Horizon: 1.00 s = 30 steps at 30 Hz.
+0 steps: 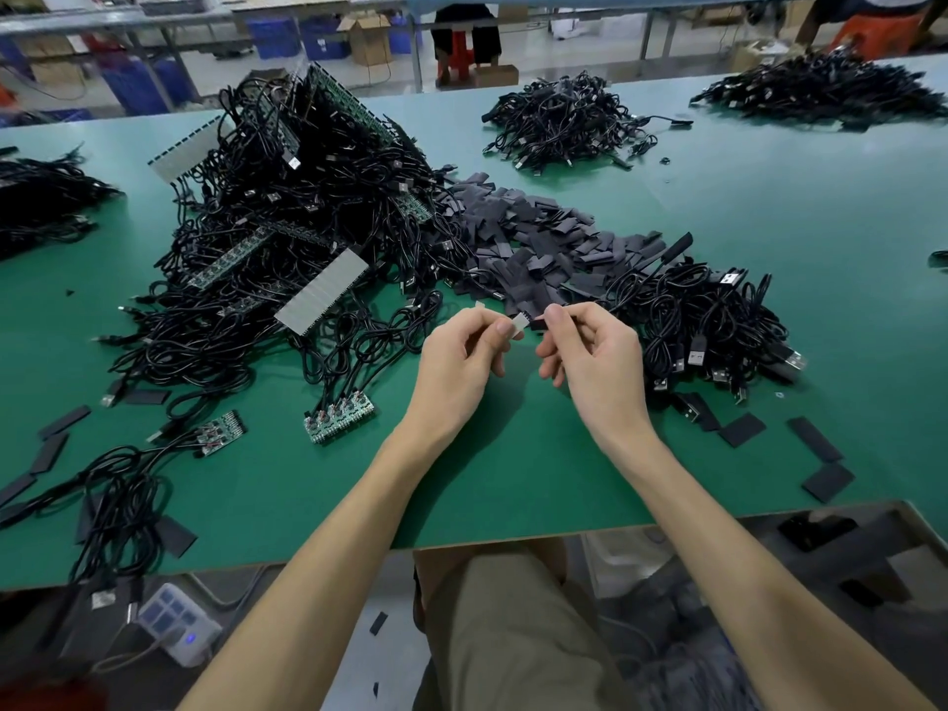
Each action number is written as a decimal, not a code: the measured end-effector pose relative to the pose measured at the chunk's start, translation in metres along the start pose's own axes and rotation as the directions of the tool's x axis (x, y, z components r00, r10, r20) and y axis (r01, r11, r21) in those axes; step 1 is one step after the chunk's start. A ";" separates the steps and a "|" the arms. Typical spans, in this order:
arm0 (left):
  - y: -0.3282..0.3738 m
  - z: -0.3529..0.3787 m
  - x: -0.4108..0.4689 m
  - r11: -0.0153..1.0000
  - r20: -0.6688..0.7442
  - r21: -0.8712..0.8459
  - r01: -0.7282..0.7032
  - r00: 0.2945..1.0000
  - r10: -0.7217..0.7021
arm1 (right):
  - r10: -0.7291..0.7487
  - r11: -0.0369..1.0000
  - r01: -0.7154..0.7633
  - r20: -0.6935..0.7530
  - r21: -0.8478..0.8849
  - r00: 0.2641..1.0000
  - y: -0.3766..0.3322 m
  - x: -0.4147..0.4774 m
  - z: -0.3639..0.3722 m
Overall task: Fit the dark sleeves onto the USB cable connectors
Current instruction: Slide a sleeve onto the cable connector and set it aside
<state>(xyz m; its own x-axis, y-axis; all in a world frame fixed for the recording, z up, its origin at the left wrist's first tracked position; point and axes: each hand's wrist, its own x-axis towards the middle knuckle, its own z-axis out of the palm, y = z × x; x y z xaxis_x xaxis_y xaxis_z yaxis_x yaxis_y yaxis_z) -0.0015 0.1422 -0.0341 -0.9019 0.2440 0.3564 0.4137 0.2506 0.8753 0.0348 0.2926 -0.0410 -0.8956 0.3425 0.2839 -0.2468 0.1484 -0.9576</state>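
On the table point(769, 207): your stock sits within arm's reach, likely so that you can work seated.
Cable heap point(287, 213): lies left of centre, with many leads joined to green board strips.
Sleeve pile point(533, 233): lies just beyond your hands, which keeps the reach short.
Left hand point(461, 361): thumb and forefinger pinch 1 pale connector point(519, 320), its end pointing right.
Right hand point(590, 356): fingertips pinch 1 dark sleeve point(537, 323), its mouth facing the connector; whether it has started on cannot be told.
Alignment: you probably need both parts held in line before pushing.
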 end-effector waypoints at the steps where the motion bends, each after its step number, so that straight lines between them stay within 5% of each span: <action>1: 0.000 0.000 0.000 1.000 -0.003 0.015 -0.004 1.000 0.004 | 0.001 1.000 -0.001 -0.005 -0.002 1.000 0.000 0.000 0.000; 30: -0.003 0.002 -0.001 0.984 -0.032 0.173 -0.030 0.999 0.036 | -0.058 0.996 0.053 0.066 0.076 0.996 0.000 -0.001 0.001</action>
<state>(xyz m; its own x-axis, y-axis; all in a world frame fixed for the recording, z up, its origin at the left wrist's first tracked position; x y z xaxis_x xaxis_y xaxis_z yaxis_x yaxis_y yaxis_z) -0.0009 0.1434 -0.0376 -0.8897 0.2231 0.3982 0.4561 0.4012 0.7944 0.0359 0.2912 -0.0412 -0.9021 0.2717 0.3352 -0.3214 0.0951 -0.9421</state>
